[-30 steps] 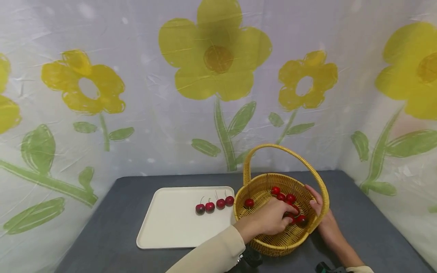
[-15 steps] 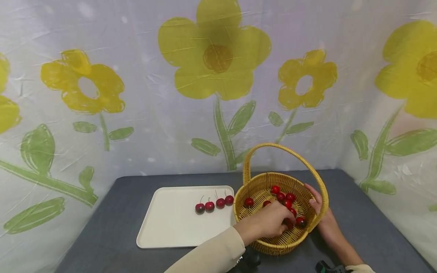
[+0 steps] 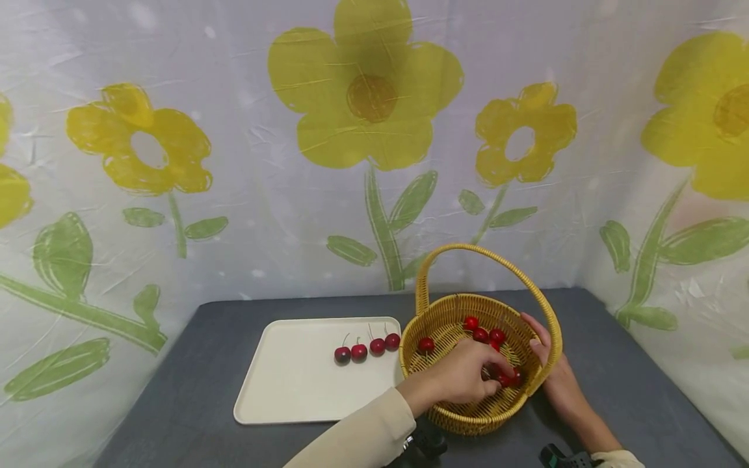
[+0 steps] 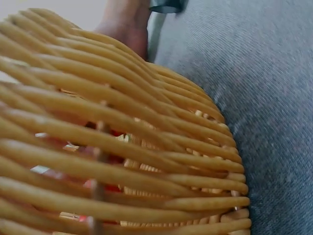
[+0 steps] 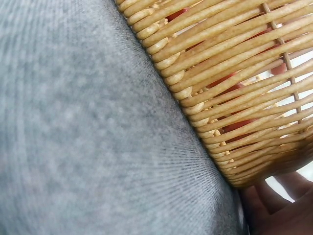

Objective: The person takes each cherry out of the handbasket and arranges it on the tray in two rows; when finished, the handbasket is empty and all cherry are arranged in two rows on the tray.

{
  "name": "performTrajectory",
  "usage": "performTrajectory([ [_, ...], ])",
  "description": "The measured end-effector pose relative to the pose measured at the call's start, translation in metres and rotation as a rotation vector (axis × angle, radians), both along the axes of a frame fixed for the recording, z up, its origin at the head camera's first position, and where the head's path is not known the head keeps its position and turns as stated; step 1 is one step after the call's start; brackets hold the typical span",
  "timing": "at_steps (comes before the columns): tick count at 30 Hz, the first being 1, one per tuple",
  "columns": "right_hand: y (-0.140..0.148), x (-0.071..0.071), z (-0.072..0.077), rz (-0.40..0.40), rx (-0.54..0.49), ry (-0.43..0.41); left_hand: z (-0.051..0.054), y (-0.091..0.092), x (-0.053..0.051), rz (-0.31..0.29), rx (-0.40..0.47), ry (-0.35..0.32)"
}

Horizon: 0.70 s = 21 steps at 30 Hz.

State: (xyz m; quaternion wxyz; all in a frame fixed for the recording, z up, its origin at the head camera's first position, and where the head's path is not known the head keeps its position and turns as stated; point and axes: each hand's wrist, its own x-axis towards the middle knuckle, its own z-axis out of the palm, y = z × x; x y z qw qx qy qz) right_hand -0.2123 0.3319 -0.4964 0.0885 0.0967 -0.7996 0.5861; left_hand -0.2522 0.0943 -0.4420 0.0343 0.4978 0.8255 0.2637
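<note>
In the head view, a round yellow wicker basket with a tall handle stands on the dark table, several red cherries inside it. My left hand reaches down into the basket, thumb and index finger bent around a cherry on the right side. Part of that cherry is hidden by the fingers. My right hand holds the basket's right side at the rim, close to the handle base. The right wrist view shows fingers against the basket's woven wall. Weave fills much of the left wrist view.
Left of the basket lies a cream tray, with a row of several stemmed cherries near its right end. A dark grey cloth covers the table. Behind hangs a flower-patterned curtain.
The left hand's fingers have shifted and spread slightly among the cherries, and some cherries in the basket have moved. The right hand stays at the basket's side. The tray's cherries look unchanged.
</note>
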Motion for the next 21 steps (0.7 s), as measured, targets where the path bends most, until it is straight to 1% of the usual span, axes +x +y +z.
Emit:
performTrajectory([
  [3,0.0,-0.001,-0.001,-0.004,0.007,-0.003,0.002,-0.001,0.001,0.014,0.04,-0.027],
  [7,0.001,-0.002,-0.001,-0.008,0.006,-0.011,0.002,-0.001,0.002,0.006,0.097,-0.048],
  [12,0.001,-0.002,-0.001,-0.013,0.013,-0.01,0.002,-0.001,0.004,0.016,0.201,-0.125],
  [15,0.001,-0.001,-0.001,-0.006,0.013,-0.013,0.005,-0.005,0.005,0.043,0.273,-0.174],
  [16,0.001,-0.001,-0.001,-0.001,0.008,-0.015,0.007,-0.007,0.005,0.054,0.296,-0.201],
  [19,0.001,-0.001,0.0,0.005,0.001,-0.015,0.015,-0.016,0.008,0.084,0.371,-0.334],
  [21,0.001,-0.001,0.0,0.001,-0.003,-0.011,0.02,-0.025,0.01,0.095,0.41,-0.395],
])
